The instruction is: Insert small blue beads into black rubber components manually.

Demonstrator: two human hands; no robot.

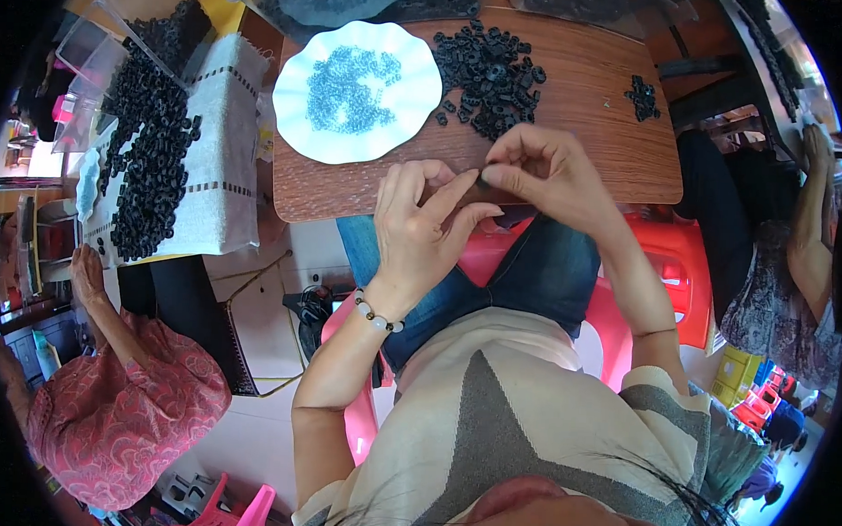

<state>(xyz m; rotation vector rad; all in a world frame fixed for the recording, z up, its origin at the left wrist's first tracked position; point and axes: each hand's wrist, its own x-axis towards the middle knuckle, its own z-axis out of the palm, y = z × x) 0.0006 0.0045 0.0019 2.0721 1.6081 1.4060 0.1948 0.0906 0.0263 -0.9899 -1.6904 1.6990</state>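
a white cloth [228, 145] lies over at left — beside it, a person in patterned pink [133, 411] — red plastic seat [692, 243] at right.

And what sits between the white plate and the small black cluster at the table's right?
In the head view, the larger pile of black parts beside the plate, then mostly bare brown tabletop.

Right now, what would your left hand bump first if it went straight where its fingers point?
Probably the right hand, with the small dark piece it pinches; depth is unclear.
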